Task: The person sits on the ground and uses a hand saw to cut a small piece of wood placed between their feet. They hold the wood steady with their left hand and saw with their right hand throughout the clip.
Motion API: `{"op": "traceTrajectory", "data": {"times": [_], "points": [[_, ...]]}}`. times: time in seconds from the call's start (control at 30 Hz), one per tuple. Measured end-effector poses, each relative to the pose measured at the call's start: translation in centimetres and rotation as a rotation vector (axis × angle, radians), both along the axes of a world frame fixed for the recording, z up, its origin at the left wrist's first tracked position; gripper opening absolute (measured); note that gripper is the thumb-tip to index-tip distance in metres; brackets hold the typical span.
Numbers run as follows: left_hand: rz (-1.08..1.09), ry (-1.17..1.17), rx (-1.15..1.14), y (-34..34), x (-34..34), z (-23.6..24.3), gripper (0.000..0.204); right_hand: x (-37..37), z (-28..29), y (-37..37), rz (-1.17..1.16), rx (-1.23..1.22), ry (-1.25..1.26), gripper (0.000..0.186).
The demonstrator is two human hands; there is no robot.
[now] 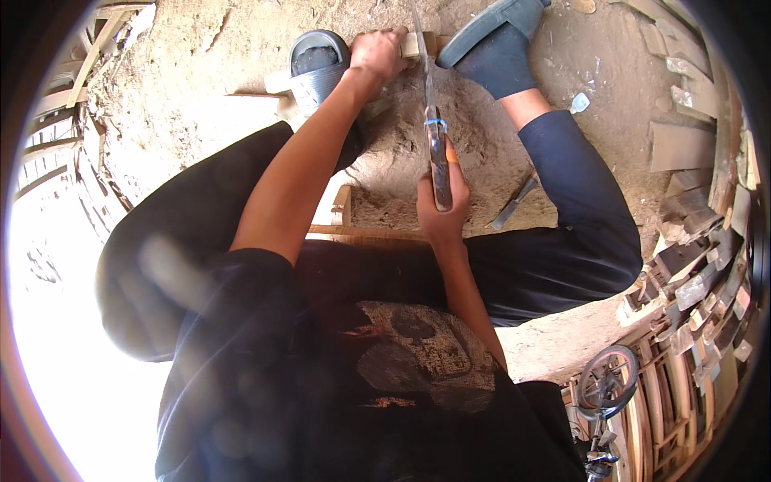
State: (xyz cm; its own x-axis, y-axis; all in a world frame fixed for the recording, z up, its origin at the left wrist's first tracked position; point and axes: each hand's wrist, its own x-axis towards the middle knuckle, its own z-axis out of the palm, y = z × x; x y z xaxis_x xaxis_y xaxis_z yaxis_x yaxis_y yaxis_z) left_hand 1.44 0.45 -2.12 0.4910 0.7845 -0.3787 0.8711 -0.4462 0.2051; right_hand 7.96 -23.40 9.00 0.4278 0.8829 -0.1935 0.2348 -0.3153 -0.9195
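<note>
My right hand is wrapped round the dark handle of a handsaw; blue binding circles the handle where the blade begins. The narrow blade points away from me and crosses a short piece of wood. My left hand grips that wood just left of the blade, its fingers partly hidden from above. One sandalled foot is planted beside my left hand. The other foot, in a dark sock and sandal, stands right of the wood, close to its end.
A flat metal tool like a chisel lies on the dirt floor right of my right hand. Under my legs is a wooden plank, with a small wood block near it. Stacked timber offcuts line the right side, with a bicycle wheel behind.
</note>
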Motion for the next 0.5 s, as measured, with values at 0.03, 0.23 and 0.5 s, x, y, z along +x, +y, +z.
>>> {"op": "traceTrajectory", "data": {"times": [0.03,0.23,0.5], "points": [[-0.069,0.067,0.010,0.0,-0.4,1.0,0.041,-0.2,-0.1,0.3,0.003,0.012,-0.019,0.056],[-0.182,0.024,-0.140,0.9,1.5,0.7,0.065,1.6,1.8,-0.3,-0.123,-0.071,0.167,0.052],[-0.159,0.071,-0.159,0.9,-1.0,1.7,0.082,1.3,2.2,-0.4,-0.011,-0.047,0.098,0.052]]}}
